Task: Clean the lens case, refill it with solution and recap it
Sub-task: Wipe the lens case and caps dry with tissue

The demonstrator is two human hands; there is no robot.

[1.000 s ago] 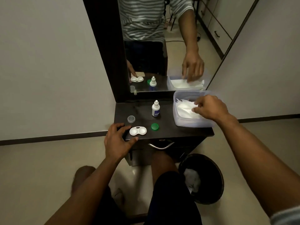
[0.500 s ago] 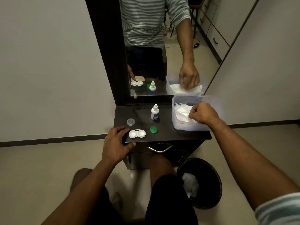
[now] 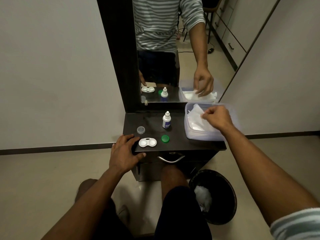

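Head view: the right hand (image 3: 216, 118) has closed its grip on a tissue (image 3: 196, 112) and begun lifting it from the tub (image 3: 190, 134) — wiping can follow. The left hand (image 3: 123, 154), fingers spread, rests on the bench (image 3: 181, 144) just beside the uncapped lens case (image 3: 147, 142).

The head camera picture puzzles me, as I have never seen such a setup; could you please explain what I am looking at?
There is no machine: a person wears a camera on the head, looking down at their own arms, with a mirror ahead. On the dark cabinet top lie an open white lens case, a green cap, a clear cap and an upright solution bottle. The left hand rests open at the cabinet's front corner beside the case. The right hand pinches a white tissue in a clear plastic box. A black bin stands on the floor.
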